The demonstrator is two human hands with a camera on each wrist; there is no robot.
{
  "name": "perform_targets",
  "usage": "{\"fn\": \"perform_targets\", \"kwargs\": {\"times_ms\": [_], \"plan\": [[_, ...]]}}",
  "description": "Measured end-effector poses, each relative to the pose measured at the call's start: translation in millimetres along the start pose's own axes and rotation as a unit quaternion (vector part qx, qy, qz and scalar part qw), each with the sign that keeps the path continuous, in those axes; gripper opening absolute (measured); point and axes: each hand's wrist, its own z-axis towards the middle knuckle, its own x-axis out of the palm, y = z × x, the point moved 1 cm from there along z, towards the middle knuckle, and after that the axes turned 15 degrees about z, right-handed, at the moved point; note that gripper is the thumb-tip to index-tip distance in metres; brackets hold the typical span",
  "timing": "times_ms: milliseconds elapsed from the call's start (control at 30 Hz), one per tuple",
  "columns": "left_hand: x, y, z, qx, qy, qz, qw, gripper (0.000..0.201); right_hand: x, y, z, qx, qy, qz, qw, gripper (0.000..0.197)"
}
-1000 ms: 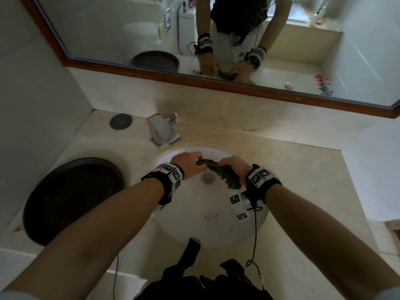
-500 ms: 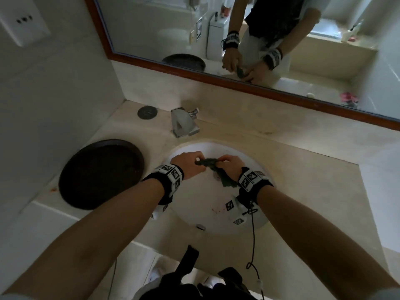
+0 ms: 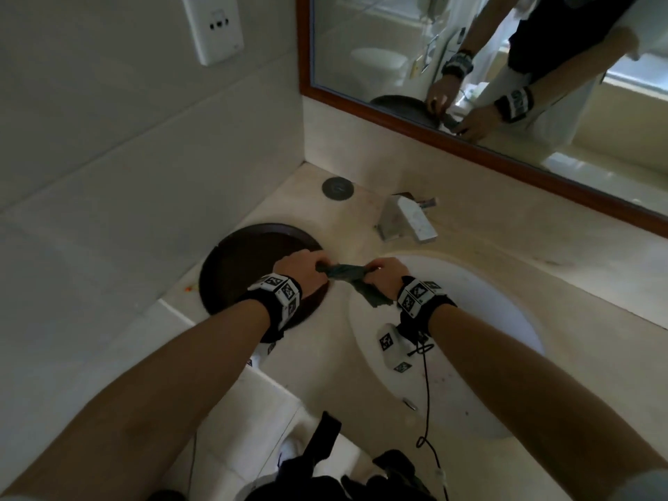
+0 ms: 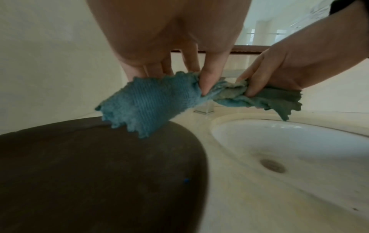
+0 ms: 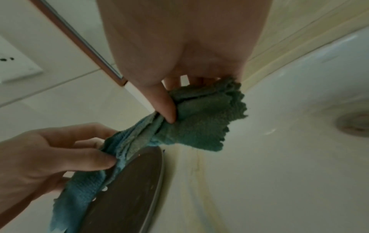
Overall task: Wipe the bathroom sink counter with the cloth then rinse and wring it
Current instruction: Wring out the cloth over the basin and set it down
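Bathroom tabletop [image 3: 361,356]: twisted cloth [image 3: 343,273], fingers of both hands pinching its ends, now shifted from basin [image 3: 488,301] toward tray [image 3: 231,262]; wringing seemingly finishing.

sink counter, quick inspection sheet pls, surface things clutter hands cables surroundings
surface: beige counter, yellowish streaks by the sink rim; small red specks in the basin.
job's things: blue cloth twisted between both hands, above the counter edge of the sink; tap shows no water running.
clutter: round dark tray left of the sink; round dark disc near the corner.
hands: left hand and right hand each grip one end of the cloth.
cables: black cord hangs from the right wrist band.
surroundings: mirror, wall socket, tiled wall.
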Motion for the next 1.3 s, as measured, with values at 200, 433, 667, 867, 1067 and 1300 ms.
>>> {"fn": "perform_targets", "kwargs": {"times_ms": [200,433,667,867,1067,1300], "plan": [[5,59,-6,-0.066,-0.003,-0.022,0.998,0.029,51,23,26,-0.016,-0.005,0.002,1.000,0.030],[17,100,-9,-0.091,0.022,-0.036,0.995,0.029,94,53,47,-0.032,0.000,-0.023,0.999,0.029],[24,118,-4,-0.079,0.051,-0.052,0.994,0.018,127,71,57,-0.042,0.036,-0.038,0.998,0.025],[29,129,3,-0.082,0.062,-0.021,0.995,0.040,133,73,59,-0.038,0.022,-0.067,0.997,0.036],[21,125,6,-0.081,0.035,-0.024,0.996,0.045,120,76,54,-0.031,-0.008,-0.097,0.995,0.043],[5,99,2,-0.064,0.015,-0.031,0.997,0.042,92,61,35,0.005,-0.028,-0.079,0.996,0.027]]}}
